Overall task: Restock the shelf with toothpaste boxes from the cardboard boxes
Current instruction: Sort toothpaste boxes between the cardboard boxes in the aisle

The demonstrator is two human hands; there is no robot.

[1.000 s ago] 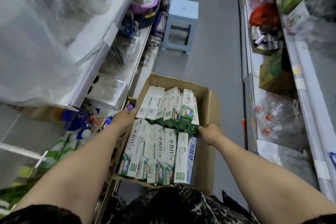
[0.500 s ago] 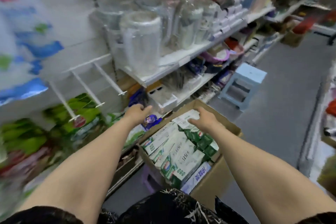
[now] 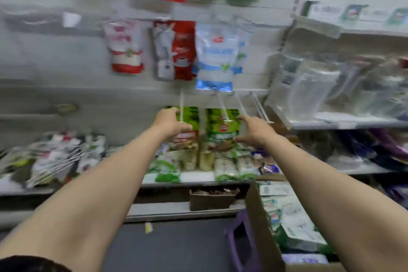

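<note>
Had the fingers (image 3: 171, 110) of the left hand (image 3: 171, 125) curled at the upper left of a green hanging packet (image 3: 191, 116), with the thumb across its front. Could not tell through the blur whether they gripped it. Had the fingers (image 3: 244, 118) of the right hand (image 3: 255, 132) straight and spread, with the thumb apart below, in front of the right edge of a second green packet (image 3: 223, 127) hanging just beside the first. Could not tell whether they touched it. Held both bare forearms stretched up and forward from the bottom corners.

Saw white wire pegs (image 3: 181, 104) jutting out above the two packets. Saw above those a blue-and-white pouch (image 3: 215, 57), a red-and-grey pouch (image 3: 174, 51) and a red-and-white pouch (image 3: 125, 46) hanging in a row on the back wall.

Found the toothpaste boxes (image 3: 293, 216), white and green, packed in an open cardboard box (image 3: 257, 212) at the lower right, well below both hands and touched by neither. Made out a purple plastic stool (image 3: 240, 243) against that box's near wall. Noted the shelf (image 3: 196, 177) below the hands, loaded with green-and-white packs, and a small brown carton (image 3: 212, 201) beneath it. Saw clear plastic containers (image 3: 313, 88) on the shelving to the right.
</note>
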